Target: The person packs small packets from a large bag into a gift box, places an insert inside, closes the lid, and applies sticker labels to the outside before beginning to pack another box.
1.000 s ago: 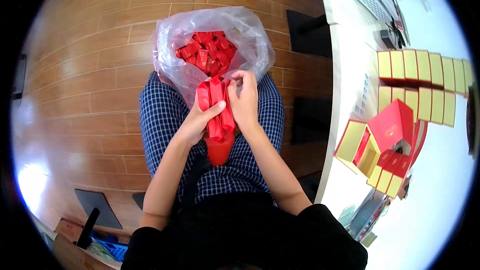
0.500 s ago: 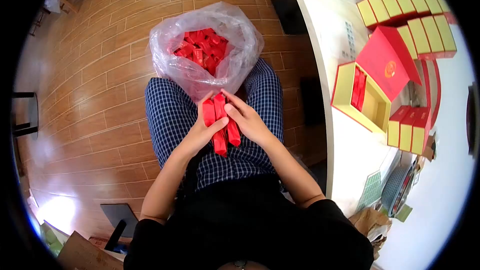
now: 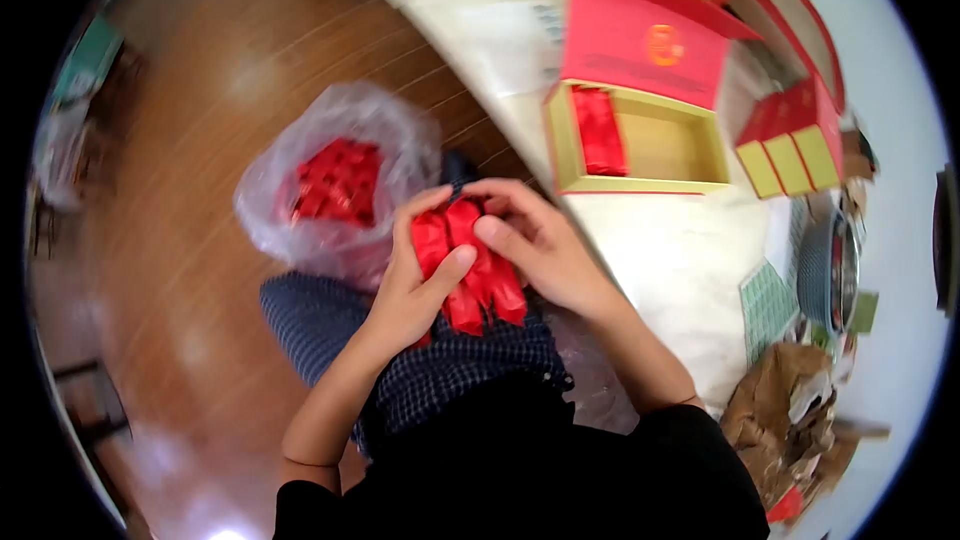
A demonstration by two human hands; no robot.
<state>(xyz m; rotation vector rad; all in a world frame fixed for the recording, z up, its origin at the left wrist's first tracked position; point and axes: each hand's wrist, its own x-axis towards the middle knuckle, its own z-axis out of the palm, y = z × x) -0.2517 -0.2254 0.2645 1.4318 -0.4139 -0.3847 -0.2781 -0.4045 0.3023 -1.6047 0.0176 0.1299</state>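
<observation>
Between my two hands sits a bundle of several red packets (image 3: 468,258), long and shiny, held side by side above my lap. My left hand (image 3: 412,285) wraps the left side of the bundle, its thumb across the front. From the right, my right hand (image 3: 540,245) closes on the same packets with thumb and fingers. Ahead and to the right, an open red gift box (image 3: 645,180) with a yellow inside rests on the table, more red packets (image 3: 598,130) filling its left end. A clear plastic bag (image 3: 270,185) of loose red packets (image 3: 340,180) stands to the left.
The white table (image 3: 660,270) runs along my right. Closed red and yellow boxes (image 3: 795,140) stand beside the open one, others farther back. A blue basket (image 3: 822,270) and a crumpled brown paper bag (image 3: 775,415) lie nearer me on the right.
My head and body have turned right toward the table, so the open box appears closer and more central. Both hands have kept hold of the red packets; the plastic bag now appears farther left.
</observation>
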